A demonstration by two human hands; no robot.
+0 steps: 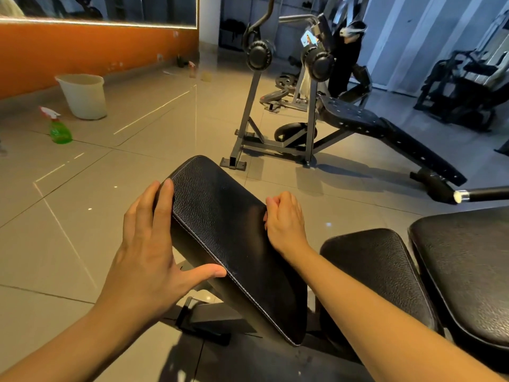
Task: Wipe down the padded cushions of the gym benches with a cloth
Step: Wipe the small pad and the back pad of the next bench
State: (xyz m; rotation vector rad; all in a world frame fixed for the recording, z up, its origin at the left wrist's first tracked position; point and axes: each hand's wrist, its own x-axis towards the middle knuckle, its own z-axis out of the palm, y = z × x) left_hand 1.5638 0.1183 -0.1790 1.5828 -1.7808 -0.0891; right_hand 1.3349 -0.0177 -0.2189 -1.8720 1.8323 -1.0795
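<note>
The black pebbled-leather padded bench cushion (228, 230) sits at frame centre. Its long axis runs from lower right up to a rounded end pointing upper left. The left hand (148, 244) lies spread, fingers straight along the left edge. The right hand (286, 219) curls over the right edge. Neither holds a cloth, so this looks like steadying the pad. Wiping first needs a cloth fetched.

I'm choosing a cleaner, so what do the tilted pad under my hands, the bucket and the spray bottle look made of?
The pad looks like black leather or vinyl, which one is unclear: pebbled grain, soft sheen, stitched edge seam. The bucket looks like cream plastic, matte, with a thin rim. The spray bottle is see-through green plastic; its white and red trigger head is probably plastic too.
</note>
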